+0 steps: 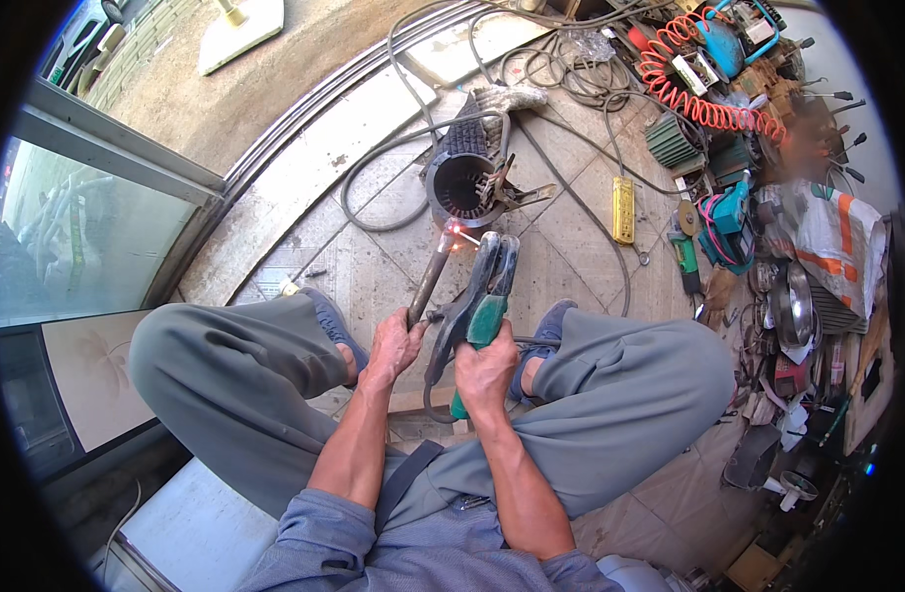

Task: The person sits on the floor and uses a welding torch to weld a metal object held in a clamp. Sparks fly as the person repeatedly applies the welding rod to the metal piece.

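Note:
My left hand (395, 343) is closed around a dark metal rod (431, 281), which slants up and away from me. My right hand (485, 373) grips a welding electrode holder (487, 321) with a green handle and worn dark jaws. A thin welding electrode (469, 239) projects from those jaws toward the rod's far end. Where they meet, a bright reddish-white glow with small sparks shows. Just beyond the glow, a round dark motor housing (438, 187) lies on the tiled floor, its slotted bore facing me. Beside its rim are bent metal pieces (512, 189).
Dark cables (359, 178) loop over the floor around the housing. A yellow power strip (623, 210), a green angle grinder (685, 247), a teal power tool (729, 227) and an orange coiled hose (660, 74) lie to the right. A glass door (87, 217) stands at left.

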Action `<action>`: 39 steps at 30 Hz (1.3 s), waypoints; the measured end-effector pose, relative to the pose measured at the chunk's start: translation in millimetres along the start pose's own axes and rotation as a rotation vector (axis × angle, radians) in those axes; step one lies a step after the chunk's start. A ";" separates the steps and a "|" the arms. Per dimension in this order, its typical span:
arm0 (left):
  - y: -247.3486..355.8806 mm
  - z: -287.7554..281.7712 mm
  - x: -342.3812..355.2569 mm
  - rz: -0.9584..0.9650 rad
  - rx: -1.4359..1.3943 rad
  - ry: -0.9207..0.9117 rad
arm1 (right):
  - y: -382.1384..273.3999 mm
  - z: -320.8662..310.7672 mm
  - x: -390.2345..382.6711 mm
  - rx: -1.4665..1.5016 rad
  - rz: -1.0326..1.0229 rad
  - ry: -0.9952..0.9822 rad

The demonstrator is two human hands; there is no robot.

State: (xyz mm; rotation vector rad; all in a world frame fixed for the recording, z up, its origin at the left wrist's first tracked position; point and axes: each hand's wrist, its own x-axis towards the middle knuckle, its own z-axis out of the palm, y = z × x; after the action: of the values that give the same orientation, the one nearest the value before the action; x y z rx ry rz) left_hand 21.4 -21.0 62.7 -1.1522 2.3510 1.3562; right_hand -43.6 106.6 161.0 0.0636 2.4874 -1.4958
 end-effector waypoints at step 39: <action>-17.0 2.6 8.9 -0.028 -0.035 -0.099 | 9.7 1.7 2.0 0.036 0.015 -0.020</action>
State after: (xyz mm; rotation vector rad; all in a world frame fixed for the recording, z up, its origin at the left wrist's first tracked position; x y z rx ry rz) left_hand 26.8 -28.4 45.6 -1.0967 2.2427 1.4161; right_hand -43.7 109.5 151.4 0.0734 2.4393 -1.5280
